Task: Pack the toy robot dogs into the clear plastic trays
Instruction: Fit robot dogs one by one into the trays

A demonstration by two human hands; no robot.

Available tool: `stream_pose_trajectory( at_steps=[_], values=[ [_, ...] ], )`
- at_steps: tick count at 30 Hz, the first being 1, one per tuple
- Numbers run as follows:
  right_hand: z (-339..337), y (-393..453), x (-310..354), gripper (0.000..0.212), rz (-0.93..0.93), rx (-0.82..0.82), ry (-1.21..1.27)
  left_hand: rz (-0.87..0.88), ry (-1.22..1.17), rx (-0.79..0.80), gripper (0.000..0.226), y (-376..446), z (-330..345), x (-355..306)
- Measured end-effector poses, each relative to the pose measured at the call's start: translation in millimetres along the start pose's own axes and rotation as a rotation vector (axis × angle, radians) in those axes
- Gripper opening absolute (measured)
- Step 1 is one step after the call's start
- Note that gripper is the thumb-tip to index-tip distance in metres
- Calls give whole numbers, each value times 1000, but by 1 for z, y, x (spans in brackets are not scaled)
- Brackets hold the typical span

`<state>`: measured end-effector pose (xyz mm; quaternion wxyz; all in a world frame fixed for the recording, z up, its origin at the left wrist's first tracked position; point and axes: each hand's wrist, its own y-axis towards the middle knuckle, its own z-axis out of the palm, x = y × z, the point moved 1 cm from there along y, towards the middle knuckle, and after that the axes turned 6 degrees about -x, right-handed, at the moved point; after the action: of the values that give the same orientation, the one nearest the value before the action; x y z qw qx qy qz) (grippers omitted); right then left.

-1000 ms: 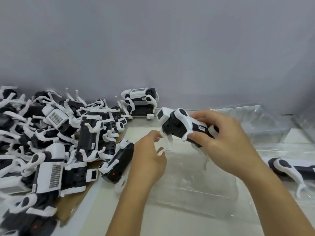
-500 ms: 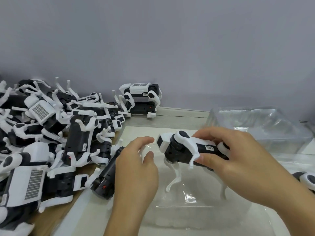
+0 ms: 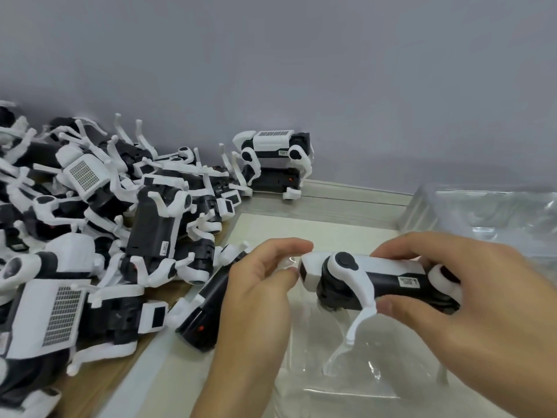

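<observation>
Clear tray (image 3: 346,384) hard to trace under toy dog (image 3: 370,282), hands (image 3: 470,303) cropped

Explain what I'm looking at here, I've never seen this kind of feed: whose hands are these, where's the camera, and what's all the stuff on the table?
There is no machine: a person works bare-handed, filmed by a wide-angle camera on their head looking down. The right hand grips a black-and-white toy robot dog by its body, above a clear plastic tray. The left hand is at the dog's front end, fingers curled; what they pinch is unclear. On the left lies a pile of toy robot dogs. More clear trays sit at the right, by the grey wall.
</observation>
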<state>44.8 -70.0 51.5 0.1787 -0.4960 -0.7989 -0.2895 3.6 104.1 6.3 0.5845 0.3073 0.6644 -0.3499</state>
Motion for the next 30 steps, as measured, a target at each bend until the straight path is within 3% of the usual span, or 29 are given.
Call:
stream_pose_trajectory(
  at_steps=[4,10,18,23,27,30],
  values=[
    [1,0,0,36,-10,-31,-75,-14,8,-12,38,-1,0,-1],
    [4,8,1,30,-32,135,-21,-11,10,-4,39,0,0,-1],
    [13,1,-2,27,-24,40,9,-13,-19,22,44,1,0,-1],
    [15,-1,-2,26,-38,76,-98,41,-14,67,17,1,1,-1],
    [15,-1,0,27,-36,86,-137,110,38,116,25,0,3,1],
    [17,-2,-2,26,-48,99,-149,120,62,104,11,1,2,-1]
  ],
)
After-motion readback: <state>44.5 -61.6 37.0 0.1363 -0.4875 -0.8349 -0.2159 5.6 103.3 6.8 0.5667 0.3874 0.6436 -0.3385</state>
